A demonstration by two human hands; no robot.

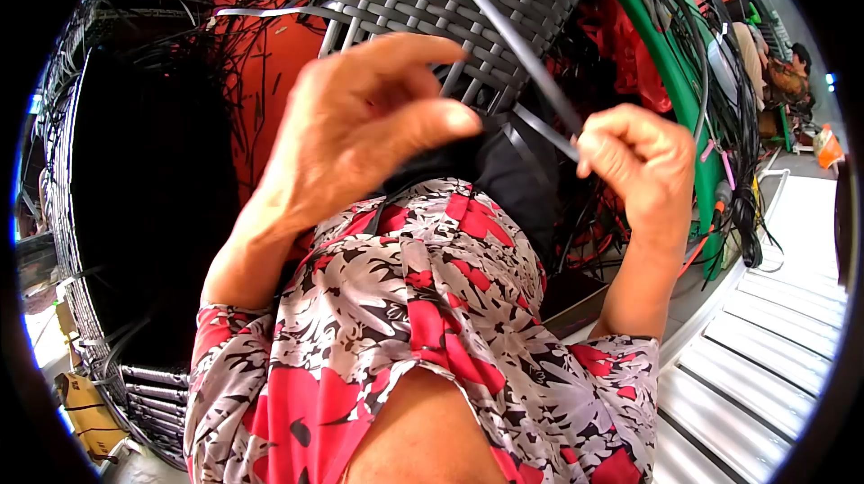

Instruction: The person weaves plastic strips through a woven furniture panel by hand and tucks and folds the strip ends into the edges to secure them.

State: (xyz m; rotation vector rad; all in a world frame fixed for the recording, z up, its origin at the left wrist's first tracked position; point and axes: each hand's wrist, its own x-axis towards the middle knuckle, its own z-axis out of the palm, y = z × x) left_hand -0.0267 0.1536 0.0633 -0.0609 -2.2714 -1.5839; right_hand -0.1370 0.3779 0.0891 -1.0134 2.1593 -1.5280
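A panel of woven grey plastic wicker (468, 7) lies in front of me, loose strand ends sticking out at its left side. My right hand (643, 160) pinches a long flat grey strand (508, 29), which runs up and left across the weave. A second strip (544, 131) goes from the panel's lower edge to the same fingers. Near the panel's lower left, my left hand (373, 115) is raised with thumb and forefinger apart and nothing between them. Its outline is slightly blurred.
At the right, a green plastic rim (661, 52) has dark strands bundled over it and red plastic (630, 61) beside it. A white slatted surface (756, 331) lies lower right. Black woven furniture (76, 214) stands at the left, near a red surface (274, 61) with strand scraps.
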